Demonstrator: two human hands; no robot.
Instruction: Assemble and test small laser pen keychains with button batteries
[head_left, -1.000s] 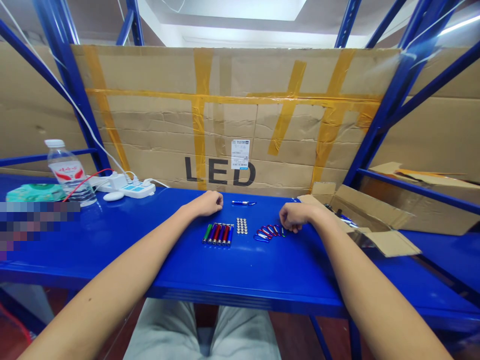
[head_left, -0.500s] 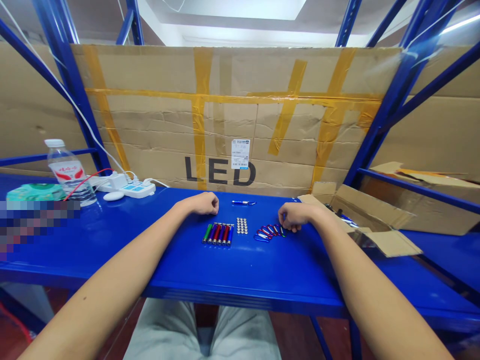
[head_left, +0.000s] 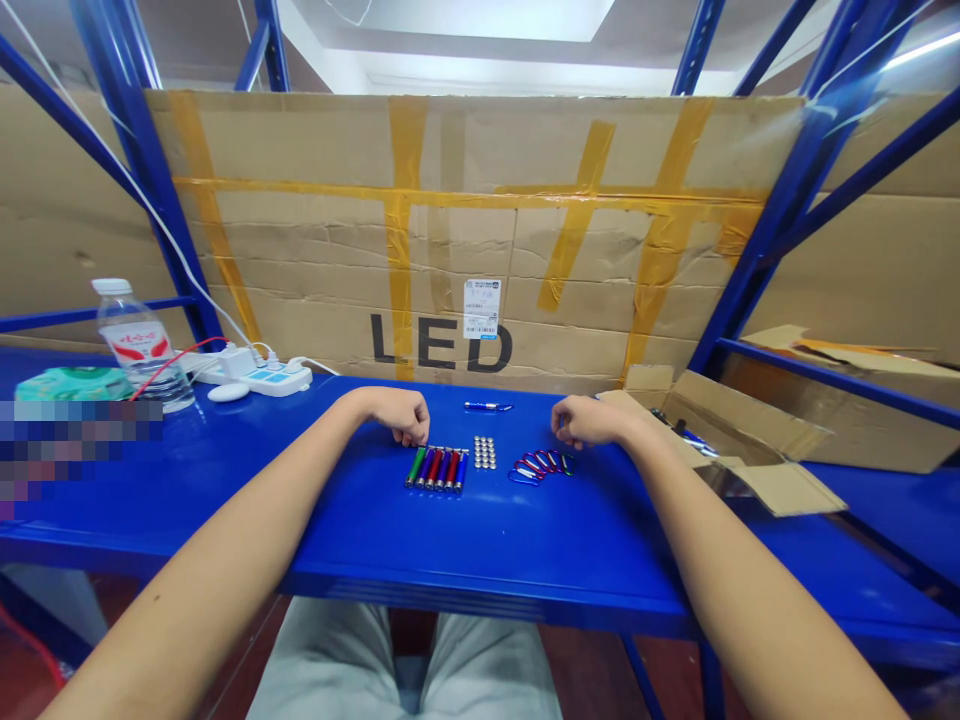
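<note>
My left hand (head_left: 403,414) is curled closed, its fingertips at the far end of a green metal tube like a small flashlight (head_left: 415,468). Whether anything is between those fingers is hidden. Purple, red and blue tubes (head_left: 451,470) lie beside it in a neat row. To their right, small silver button cells (head_left: 485,453) form a tight grid. A fan of coloured carabiners (head_left: 536,463) lies further right. Just behind the carabiners, my right hand (head_left: 581,421) is loosely closed, with nothing visible in it. One blue pen-like tube with a clip (head_left: 487,407) lies behind the grid.
An open cardboard box (head_left: 750,425) with more metal tubes stands at the right. On the left are a water bottle (head_left: 142,345), a power strip (head_left: 274,378) and a green packet (head_left: 71,384). A large cardboard panel (head_left: 322,270) closes off the back of the blue table (head_left: 495,550).
My left hand has shifted slightly left and nearer, down to the far end of the green tube. My right hand has drawn back from the carabiners, leaving the green one lying there.
</note>
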